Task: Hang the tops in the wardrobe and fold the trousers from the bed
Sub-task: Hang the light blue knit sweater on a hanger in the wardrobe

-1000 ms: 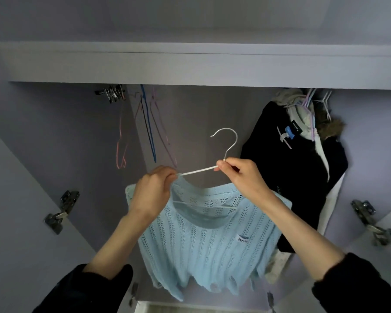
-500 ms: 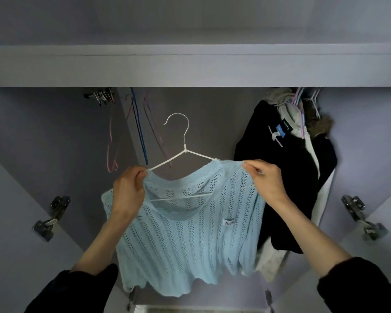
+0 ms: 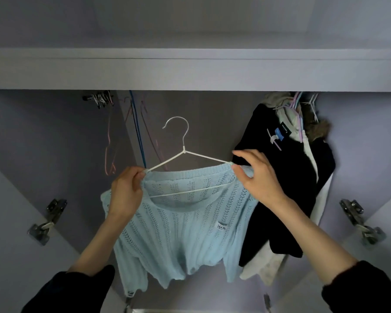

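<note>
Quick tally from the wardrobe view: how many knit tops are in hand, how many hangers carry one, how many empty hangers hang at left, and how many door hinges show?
Light blue open-knit top, held by left hand and right hand: 1
White wire hanger carrying it: 1
Empty thin hangers at left (pink, blue, mauve): at least 3
Metal door hinges: 2
Total: at least 7

Sweater on a hanger, held up before the open wardrobe.

The left hand pinches the sweater's left shoulder at the hanger's left end, and the right hand pinches the right shoulder at the other end. The hook points up, below the wardrobe's top panel. Behind and to the left hang bare hangers; to the right hang coats, just beside the sweater. Door hinges sit low on both sides.
</note>
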`<action>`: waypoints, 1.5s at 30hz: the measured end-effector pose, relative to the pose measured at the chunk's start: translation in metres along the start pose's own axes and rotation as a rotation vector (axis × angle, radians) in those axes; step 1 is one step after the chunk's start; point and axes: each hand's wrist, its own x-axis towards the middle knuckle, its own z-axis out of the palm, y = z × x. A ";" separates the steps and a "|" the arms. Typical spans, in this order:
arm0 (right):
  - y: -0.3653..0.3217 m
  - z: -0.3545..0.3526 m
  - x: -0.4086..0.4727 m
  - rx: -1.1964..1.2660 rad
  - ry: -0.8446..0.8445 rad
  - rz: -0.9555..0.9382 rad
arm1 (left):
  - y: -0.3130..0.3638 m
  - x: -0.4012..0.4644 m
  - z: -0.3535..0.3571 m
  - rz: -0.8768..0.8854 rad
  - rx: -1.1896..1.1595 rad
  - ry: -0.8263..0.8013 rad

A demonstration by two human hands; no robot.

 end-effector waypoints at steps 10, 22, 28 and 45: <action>-0.023 0.000 0.013 0.435 -0.601 0.298 | 0.003 -0.005 0.019 0.049 -0.024 -0.209; 0.030 -0.039 -0.036 0.679 -0.964 0.620 | 0.020 -0.028 0.080 0.000 -0.053 -0.473; 0.046 -0.036 -0.042 0.696 -0.435 0.755 | 0.047 -0.020 0.089 0.051 -0.026 -0.549; 0.059 -0.022 0.026 1.166 -0.098 0.699 | 0.152 0.055 0.041 0.820 0.459 0.201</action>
